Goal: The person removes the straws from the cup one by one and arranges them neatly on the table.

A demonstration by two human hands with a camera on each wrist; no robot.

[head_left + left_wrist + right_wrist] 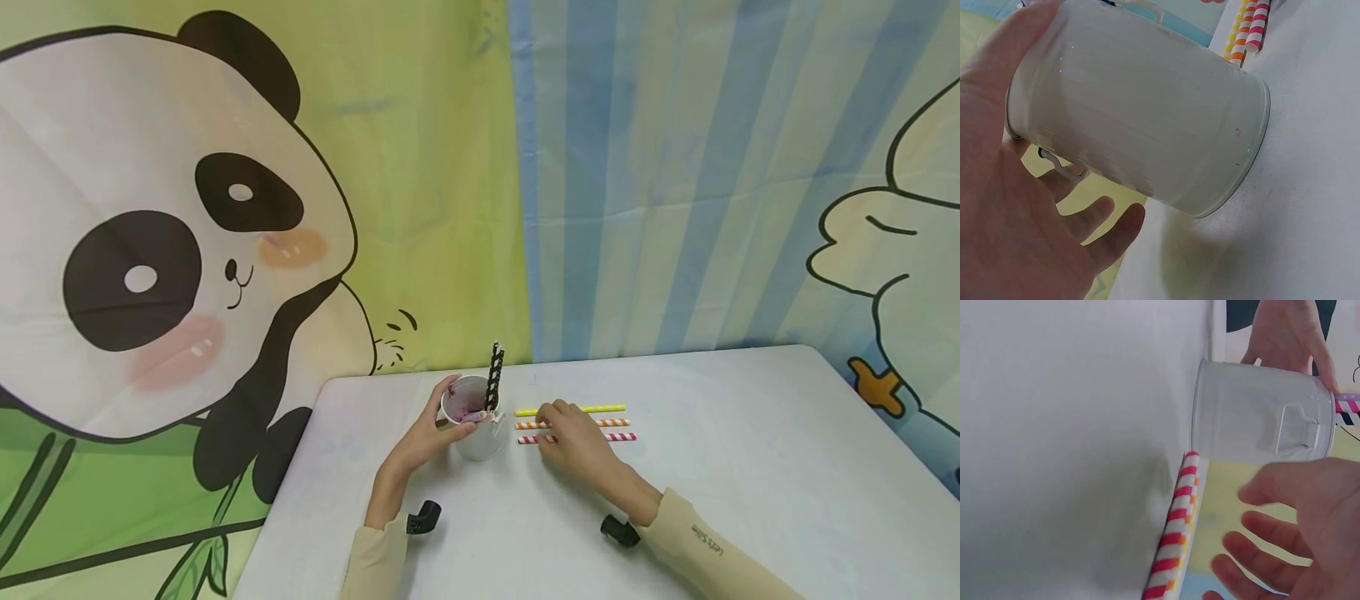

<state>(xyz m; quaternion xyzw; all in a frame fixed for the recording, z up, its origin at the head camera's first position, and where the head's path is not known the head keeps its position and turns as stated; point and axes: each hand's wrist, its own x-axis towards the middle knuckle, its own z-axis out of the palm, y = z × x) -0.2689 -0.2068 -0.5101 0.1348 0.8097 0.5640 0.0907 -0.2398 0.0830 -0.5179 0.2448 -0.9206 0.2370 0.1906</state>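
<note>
A white metal pail (480,447) with small side handles stands on the table. My left hand (420,446) grips it near the rim, the thumb on the near side and the fingers round the far side, as the left wrist view shows of the pail (1147,106). A black-and-white patterned straw (493,379) sticks up out of it; pink-striped ends (1347,406) show at its mouth in the right wrist view. My right hand (577,442) hovers over three striped paper straws, yellow (611,408), orange (618,422) and pink (622,437), its fingers loosely bent, holding nothing.
The white-covered table (750,450) ends at a cloth backdrop with a panda (300,317) on the left and blue stripes behind. A black wrist mount (425,517) sits by my left sleeve, another (620,531) by my right.
</note>
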